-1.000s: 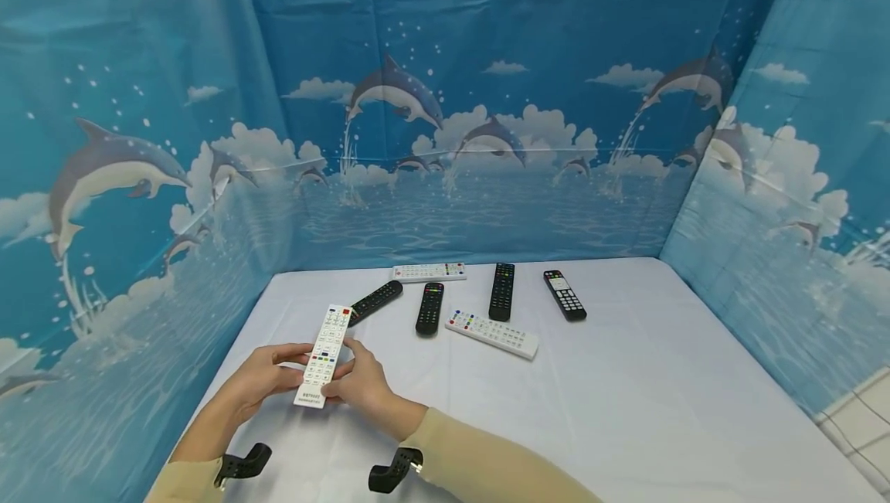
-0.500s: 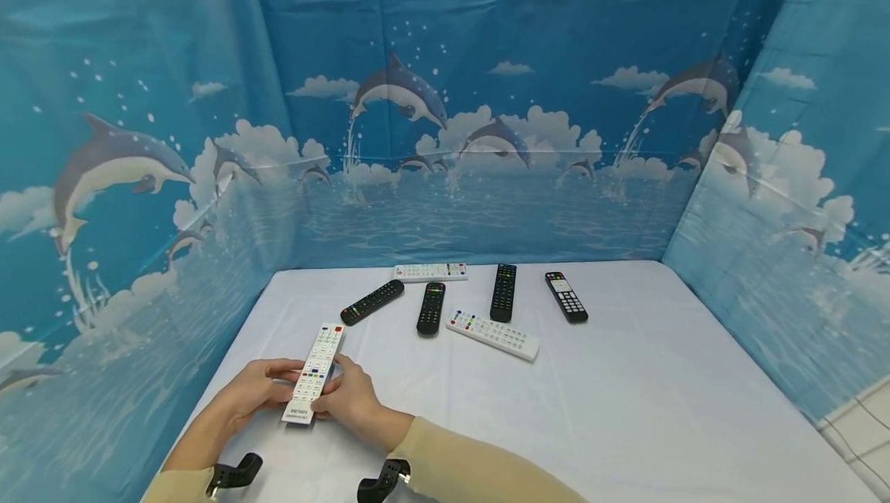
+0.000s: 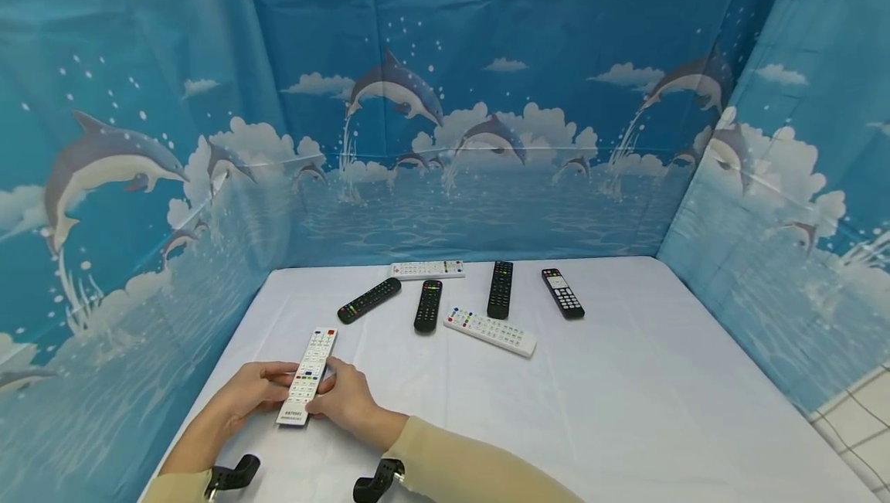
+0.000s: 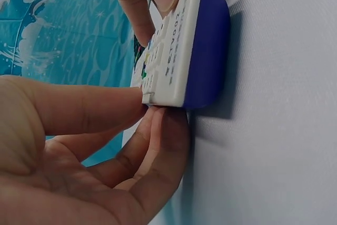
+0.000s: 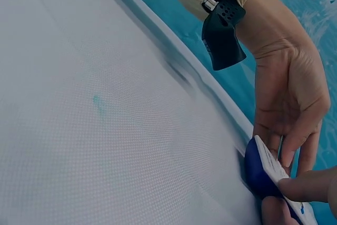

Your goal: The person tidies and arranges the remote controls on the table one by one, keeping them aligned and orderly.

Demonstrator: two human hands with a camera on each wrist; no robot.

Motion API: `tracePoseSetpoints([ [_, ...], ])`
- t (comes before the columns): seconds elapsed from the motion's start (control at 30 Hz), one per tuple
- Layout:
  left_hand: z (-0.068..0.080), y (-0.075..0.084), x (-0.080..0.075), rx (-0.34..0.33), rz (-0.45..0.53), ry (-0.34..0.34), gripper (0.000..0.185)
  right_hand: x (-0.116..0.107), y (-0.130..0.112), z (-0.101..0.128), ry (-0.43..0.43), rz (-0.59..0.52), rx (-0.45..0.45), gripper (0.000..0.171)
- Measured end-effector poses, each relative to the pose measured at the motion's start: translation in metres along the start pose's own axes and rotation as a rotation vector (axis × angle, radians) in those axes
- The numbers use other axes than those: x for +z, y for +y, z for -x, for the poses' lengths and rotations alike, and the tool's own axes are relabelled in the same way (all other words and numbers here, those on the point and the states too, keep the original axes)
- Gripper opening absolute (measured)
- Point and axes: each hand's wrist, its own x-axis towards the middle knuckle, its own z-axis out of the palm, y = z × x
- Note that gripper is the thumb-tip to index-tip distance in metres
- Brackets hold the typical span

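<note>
A remote control (image 3: pixel 310 370) with a white button face and a blue underside lies between both hands at the table's left front. My left hand (image 3: pixel 246 395) pinches its left edge, thumb at the upper rim and fingers at the underside. From the other side my right hand (image 3: pixel 353 401) grips it, thumb near the lower end of the face. In the left wrist view the blue end of the remote (image 4: pixel 208 51) is right at the white cloth, casting a shadow there. The right wrist view shows both hands at the remote (image 5: pixel 258 169).
Behind the hands lie three black remotes, a left one (image 3: pixel 369 300), a middle one (image 3: pixel 427 307) and an upright one (image 3: pixel 500 290). Further right is a black-and-white remote (image 3: pixel 563 293). White remotes lie at the back (image 3: pixel 427 270) and front (image 3: pixel 490 332). A dolphin-print curtain (image 3: pixel 459 202) encloses the white table (image 3: pixel 626 402).
Both hands have brought the white-and-blue remote down towards the table and nearer the person. It no longer overlaps the left black remote in the head view. The other remotes stay put.
</note>
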Motion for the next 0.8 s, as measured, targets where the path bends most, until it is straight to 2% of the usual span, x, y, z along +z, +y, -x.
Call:
tracePoseSetpoints([
  [0.33,0.001,-0.0034,-0.0007,-0.005,0.021,0.013,0.055,0.0043,0.0042,-0.0016,0.013,-0.058,0.023,0.085],
  [0.67,0.0,-0.0031,0.0019,0.008,0.032,0.019,0.053,0.0028,0.006,-0.0027,0.011,-0.047,0.003,0.084],
  [0.8,-0.0013,-0.0027,0.0029,-0.008,0.027,0.029,0.05,0.0021,0.0054,-0.0026,0.013,-0.046,0.005,0.084],
])
